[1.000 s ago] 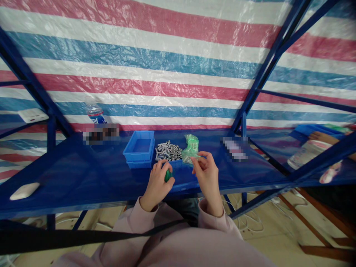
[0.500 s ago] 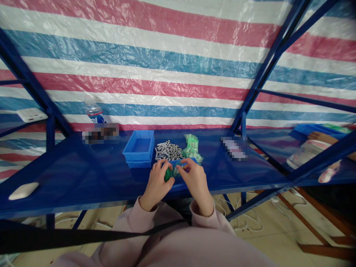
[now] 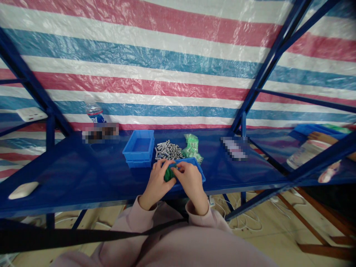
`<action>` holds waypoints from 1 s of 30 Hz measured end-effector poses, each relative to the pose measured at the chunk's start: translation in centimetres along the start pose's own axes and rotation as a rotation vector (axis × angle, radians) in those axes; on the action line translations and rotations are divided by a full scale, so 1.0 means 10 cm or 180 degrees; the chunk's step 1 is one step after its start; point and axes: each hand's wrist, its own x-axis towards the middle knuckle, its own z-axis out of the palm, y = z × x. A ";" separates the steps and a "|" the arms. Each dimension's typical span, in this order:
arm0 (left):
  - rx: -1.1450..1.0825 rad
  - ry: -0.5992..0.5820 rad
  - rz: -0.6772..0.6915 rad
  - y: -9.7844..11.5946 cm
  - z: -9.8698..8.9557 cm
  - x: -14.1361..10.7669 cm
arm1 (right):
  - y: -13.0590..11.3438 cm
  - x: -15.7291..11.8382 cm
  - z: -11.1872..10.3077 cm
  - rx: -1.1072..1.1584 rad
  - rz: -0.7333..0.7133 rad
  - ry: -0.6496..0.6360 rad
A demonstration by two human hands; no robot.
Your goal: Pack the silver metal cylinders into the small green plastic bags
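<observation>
My left hand (image 3: 158,182) is curled around a dark green, shiny plastic bundle (image 3: 168,174), whose exact kind I cannot make out. The thumb and fingertips of my right hand (image 3: 191,181) pinch at the bundle's right edge. Both hands are over a blue tray (image 3: 200,171), which they partly cover. Just beyond them lies a heap of small silvery metal cylinders (image 3: 168,150). To its right rests a pile of light green plastic packets (image 3: 191,145), their contents unclear.
Two stacked blue trays (image 3: 139,148) stand left of the heap. A water bottle (image 3: 95,113) is at the back left, a white computer mouse (image 3: 23,190) at the front left. A blurred-out flat item (image 3: 234,148) lies right. Another person's hand (image 3: 324,138) shows beyond the blue frame (image 3: 251,96).
My right hand has moved slightly left and its fingers have closed against the green bundle. More of the blue tray's right side shows. My left hand has hardly moved.
</observation>
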 end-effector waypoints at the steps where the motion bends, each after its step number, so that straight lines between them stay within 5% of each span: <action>1: 0.0006 -0.0001 0.0003 0.00 0.00 0.00 | -0.01 0.00 0.01 -0.0007 -0.0006 0.0004; 14: -0.0015 -0.0027 -0.0043 -0.01 0.01 0.00 | -0.03 -0.05 0.05 -0.0266 -0.0846 -0.0206; 30: 0.0457 0.0062 -0.0156 0.04 0.02 0.00 | 0.09 0.00 0.08 0.0606 -0.1088 -0.0319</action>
